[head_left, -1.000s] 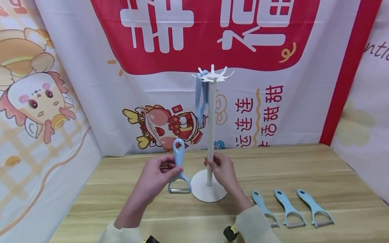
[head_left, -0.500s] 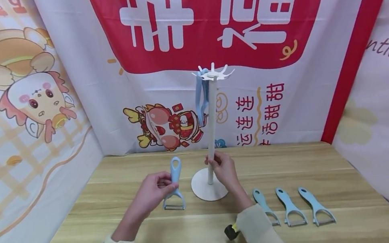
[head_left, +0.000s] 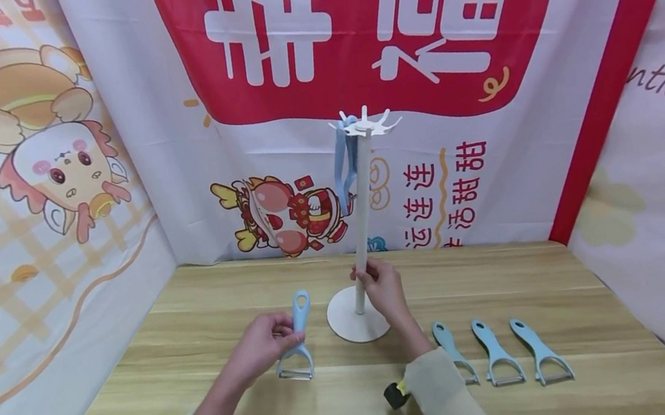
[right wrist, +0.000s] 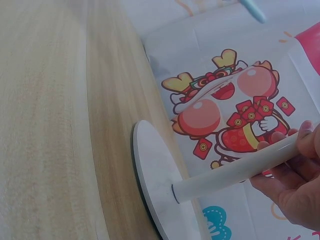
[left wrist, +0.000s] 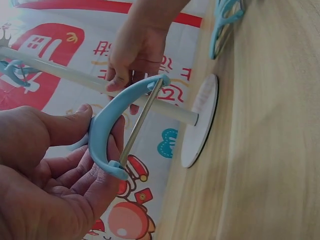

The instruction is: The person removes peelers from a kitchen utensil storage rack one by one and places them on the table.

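Observation:
My left hand [head_left: 262, 346] pinches the handle of a light blue Y-shaped peeler [head_left: 299, 315], blade end down, left of the white stand. In the left wrist view the peeler's curved head [left wrist: 102, 131] and metal blade [left wrist: 142, 120] show between thumb and fingers. My right hand [head_left: 383, 291] grips the lower pole of the stand [head_left: 364, 231], thumb and fingers round it, as the right wrist view also shows with the hand [right wrist: 295, 185] on the pole [right wrist: 235, 172]. Blue peelers [head_left: 343, 171] hang from the left side of the stand's hooked top [head_left: 367, 125]; their number is unclear.
Three blue peelers, the left one [head_left: 449, 349], the middle one [head_left: 495, 353] and the right one [head_left: 540, 351], lie in a row on the wooden table [head_left: 345, 413], right of the stand's round base [head_left: 354, 329]. Printed cloth [head_left: 176, 150] hangs behind and at both sides.
My left hand has moved down and slightly left with the peeler, away from the stand and toward the table's front. The right hand keeps its grip on the pole.

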The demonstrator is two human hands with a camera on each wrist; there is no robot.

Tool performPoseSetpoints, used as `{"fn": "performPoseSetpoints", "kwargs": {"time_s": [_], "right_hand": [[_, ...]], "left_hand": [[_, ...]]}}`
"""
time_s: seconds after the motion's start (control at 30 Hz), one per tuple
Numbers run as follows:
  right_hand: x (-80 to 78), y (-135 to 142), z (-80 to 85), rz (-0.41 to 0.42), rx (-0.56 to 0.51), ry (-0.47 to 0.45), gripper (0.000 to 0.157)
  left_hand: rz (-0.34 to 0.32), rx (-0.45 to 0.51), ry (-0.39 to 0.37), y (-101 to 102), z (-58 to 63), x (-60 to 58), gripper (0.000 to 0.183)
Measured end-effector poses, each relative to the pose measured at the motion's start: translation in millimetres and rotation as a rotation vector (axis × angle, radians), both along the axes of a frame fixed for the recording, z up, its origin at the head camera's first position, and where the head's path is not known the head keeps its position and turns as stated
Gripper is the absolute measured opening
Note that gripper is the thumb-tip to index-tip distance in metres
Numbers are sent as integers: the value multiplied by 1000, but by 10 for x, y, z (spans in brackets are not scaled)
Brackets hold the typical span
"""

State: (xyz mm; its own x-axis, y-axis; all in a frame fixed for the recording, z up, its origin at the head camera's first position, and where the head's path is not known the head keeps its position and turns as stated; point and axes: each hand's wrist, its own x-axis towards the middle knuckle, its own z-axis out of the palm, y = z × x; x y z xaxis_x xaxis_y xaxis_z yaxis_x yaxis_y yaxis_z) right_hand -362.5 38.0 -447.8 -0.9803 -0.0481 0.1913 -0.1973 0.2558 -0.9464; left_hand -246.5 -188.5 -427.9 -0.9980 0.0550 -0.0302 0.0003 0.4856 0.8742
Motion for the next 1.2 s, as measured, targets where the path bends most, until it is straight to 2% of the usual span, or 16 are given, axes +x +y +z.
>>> {"fn": "performPoseSetpoints", "kwargs": {"time_s": [0.27, 0.5, 0.7, 0.97, 1.2], "right_hand": [[-2, 3, 2, -5, 2, 3, 18], [-10, -2, -5, -10, 9, -6, 19], [-5, -3, -1, -7, 9, -3, 18], [0, -2, -5, -3, -3, -15, 19], [-7, 1, -5, -9, -4, -17, 19]], "left_hand": [[-43, -23, 3, -29, -133, -37, 12], [-99, -16, -42, -55, -226, -63, 7], [-129, -33, -47, -81, -294, -75, 11], [-115, -83, -44, -109, -432, -109, 12], [-104, -136, -49, -99, -458, -104, 12]]}}
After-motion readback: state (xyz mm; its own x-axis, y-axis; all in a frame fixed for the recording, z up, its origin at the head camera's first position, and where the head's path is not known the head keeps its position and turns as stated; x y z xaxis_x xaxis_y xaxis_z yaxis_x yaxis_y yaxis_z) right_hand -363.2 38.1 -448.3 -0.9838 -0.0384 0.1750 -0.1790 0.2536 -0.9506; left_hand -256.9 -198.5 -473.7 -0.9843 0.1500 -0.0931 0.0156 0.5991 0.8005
